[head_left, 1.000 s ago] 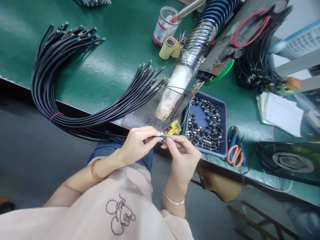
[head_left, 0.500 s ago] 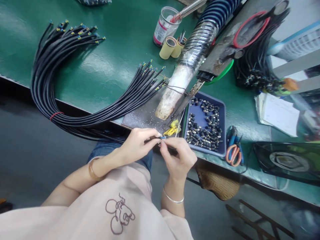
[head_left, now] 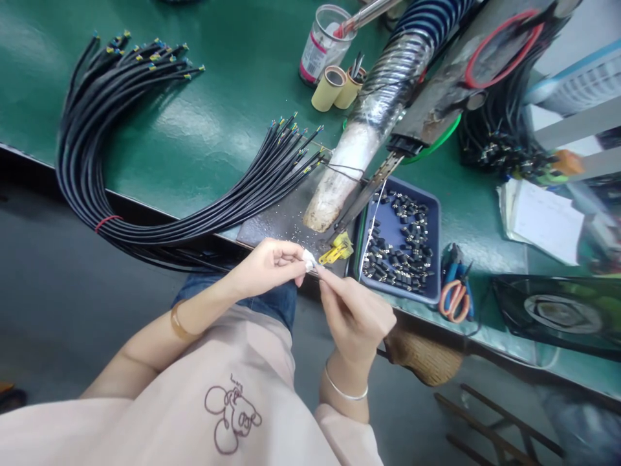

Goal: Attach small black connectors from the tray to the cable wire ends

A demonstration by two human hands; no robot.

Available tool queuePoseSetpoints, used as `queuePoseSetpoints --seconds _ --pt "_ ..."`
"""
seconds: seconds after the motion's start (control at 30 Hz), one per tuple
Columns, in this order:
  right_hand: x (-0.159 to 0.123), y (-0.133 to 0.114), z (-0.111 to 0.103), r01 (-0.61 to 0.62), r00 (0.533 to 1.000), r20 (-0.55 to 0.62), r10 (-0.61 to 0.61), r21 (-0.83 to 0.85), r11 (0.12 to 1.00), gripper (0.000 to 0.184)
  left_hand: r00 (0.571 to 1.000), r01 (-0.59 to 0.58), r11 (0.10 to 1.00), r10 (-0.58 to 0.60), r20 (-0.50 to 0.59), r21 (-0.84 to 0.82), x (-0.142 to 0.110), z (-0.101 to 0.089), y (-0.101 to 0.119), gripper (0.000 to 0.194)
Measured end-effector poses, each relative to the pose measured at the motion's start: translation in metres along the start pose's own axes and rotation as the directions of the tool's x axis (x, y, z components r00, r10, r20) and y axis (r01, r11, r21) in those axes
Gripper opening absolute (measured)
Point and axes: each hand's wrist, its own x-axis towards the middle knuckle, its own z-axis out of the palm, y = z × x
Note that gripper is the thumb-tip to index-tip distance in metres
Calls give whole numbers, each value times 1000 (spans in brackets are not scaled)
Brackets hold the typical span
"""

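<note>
My left hand is closed in a pinch, with white coverings on its thumb and fingertip. It grips the end of a black cable, mostly hidden by the fingers; a bit of blue wire shows at the tips. From the other side my right hand pinches that wire end between thumb and forefinger. To the left curves a thick bundle of black cables, tied with a red band, its stripped ends showing coloured wires. Just beyond my fingertips lies a yellow clip-like piece, beneath a slim metal tool.
A blue tray of small black connectors stands right of my hands. Beside it lie orange-handled pliers. A white-ended duct hose slants down overhead. Behind are a plastic cup and small yellow tubs. Papers lie further right.
My right hand has moved slightly right and down, its fingers now more stretched toward the wire end. My left hand has turned, so its white-covered fingertips show.
</note>
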Motion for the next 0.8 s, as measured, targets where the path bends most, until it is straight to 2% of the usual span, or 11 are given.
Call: queuePoseSetpoints --seconds 0.1,0.23,0.27,0.33,0.4,0.43,0.47,0.5,0.6,0.67,0.8 --pt "1 2 0 27 1000 0 -27 -4 1000 19 1000 22 999 -23 -14 -32 1 0 0 20" --pt "-2 4 1 2 1000 -17 -3 -31 1000 18 997 -4 997 -2 -74 -82 2 2 1 21" --pt "-3 4 2 -24 998 -50 22 -25 999 18 996 -17 996 9 -88 -91 3 3 0 21" --pt "-5 3 6 -99 973 -207 106 40 994 18 993 -47 994 36 -111 -95 2 6 -1 20" --pt "-6 2 11 -156 902 -380 206 158 975 17 988 -85 993 75 -135 -76 2 8 -3 16" --pt "-6 1 12 -170 870 -427 247 211 963 14 984 -108 992 98 -148 -62 1 9 -4 14" --pt "-5 0 14 -183 857 -433 278 248 951 12 980 -129 991 121 -160 -45 0 10 -5 12" --pt "-4 -1 15 -202 866 -399 303 274 940 11 976 -147 989 140 -170 -27 0 11 -6 10" --pt "2 -3 17 -287 907 -207 366 331 899 9 966 -175 984 179 -187 36 -1 12 -8 6" --pt "5 -4 20 -330 907 -131 401 372 868 7 963 -183 981 192 -189 67 0 11 -8 6" --pt "6 -3 25 -308 907 -142 398 423 852 10 964 -173 983 182 -195 63 1 8 -7 10"
